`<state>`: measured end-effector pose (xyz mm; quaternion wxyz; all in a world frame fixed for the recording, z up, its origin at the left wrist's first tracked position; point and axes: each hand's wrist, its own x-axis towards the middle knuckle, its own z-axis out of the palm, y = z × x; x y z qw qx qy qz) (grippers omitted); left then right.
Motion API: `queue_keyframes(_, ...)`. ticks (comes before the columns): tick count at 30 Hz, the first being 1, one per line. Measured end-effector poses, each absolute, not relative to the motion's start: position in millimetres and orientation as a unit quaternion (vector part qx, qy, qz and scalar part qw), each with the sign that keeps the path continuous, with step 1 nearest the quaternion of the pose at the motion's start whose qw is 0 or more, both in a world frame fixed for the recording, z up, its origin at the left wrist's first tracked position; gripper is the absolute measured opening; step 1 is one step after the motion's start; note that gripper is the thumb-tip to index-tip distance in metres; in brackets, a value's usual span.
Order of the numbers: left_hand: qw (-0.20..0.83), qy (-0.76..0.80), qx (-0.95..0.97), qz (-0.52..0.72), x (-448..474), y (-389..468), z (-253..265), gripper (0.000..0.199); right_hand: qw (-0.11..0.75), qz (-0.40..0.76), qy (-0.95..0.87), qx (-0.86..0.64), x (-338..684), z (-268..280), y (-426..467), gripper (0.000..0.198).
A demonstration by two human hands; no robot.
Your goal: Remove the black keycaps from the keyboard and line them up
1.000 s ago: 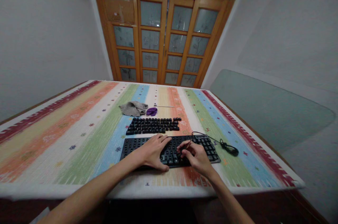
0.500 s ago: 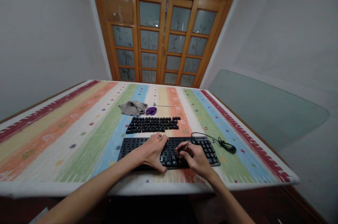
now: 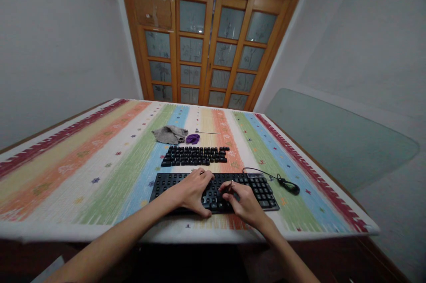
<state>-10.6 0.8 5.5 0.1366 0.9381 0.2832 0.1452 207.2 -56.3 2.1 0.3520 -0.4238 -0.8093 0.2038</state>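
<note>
A black keyboard [image 3: 262, 192] lies near the table's front edge. Its left and middle parts show bare key posts, while keycaps sit on the number pad at the right. My left hand [image 3: 195, 192] holds it around the middle, the thumb at the front edge and the fingers reaching over the keys. Just right of it, my right hand [image 3: 241, 198] is closed in a pinch low over the keys. Whatever is between those fingertips is too small and dark to make out. Behind the keyboard, loose black keycaps [image 3: 195, 156] stand in rows.
A grey cloth [image 3: 170, 134] and a purple bundle [image 3: 192, 139] lie behind the keycaps, beside a thin rod [image 3: 209, 133]. The coiled cable [image 3: 288, 185] rests right of the keyboard. A striped cloth covers the table [image 3: 109, 176].
The view has shifted slightly. My right hand's fingers have moved a little over the same keys, still pinched. My left hand stays in place on the keyboard.
</note>
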Motion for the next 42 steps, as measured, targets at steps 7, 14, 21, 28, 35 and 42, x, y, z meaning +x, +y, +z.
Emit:
queue_keyframes(7, 0.121, 0.279, 0.943, 0.135, -11, 0, 6, 0.072, 0.259, 0.172, -0.847, -0.432, 193, 20, -58, 0.011)
queue_keyframes(14, 0.114, 0.28, 0.944, 0.133, -11, -1, 6, 0.077, 0.288, 0.313, -0.786, -0.449, 204, 14, -21, 0.007)
queue_keyframes(21, 0.147, 0.284, 0.937, 0.141, -13, 0, 15, 0.079, 0.337, 0.432, -0.718, -0.429, 212, 10, -12, 0.02)
queue_keyframes(28, 0.305, 0.286, 0.875, 0.245, -4, 5, 23, 0.047, 0.402, 0.409, -0.72, -0.391, 225, 24, -19, 0.031)
queue_keyframes(35, 0.457, 0.254, 0.795, 0.307, 10, 6, 24, 0.046, 0.438, 0.383, -0.725, -0.368, 225, 30, -28, 0.033)
queue_keyframes(42, 0.472, 0.254, 0.786, 0.308, 11, 11, 23, 0.034, 0.448, 0.366, -0.724, -0.376, 230, 29, -31, 0.033)
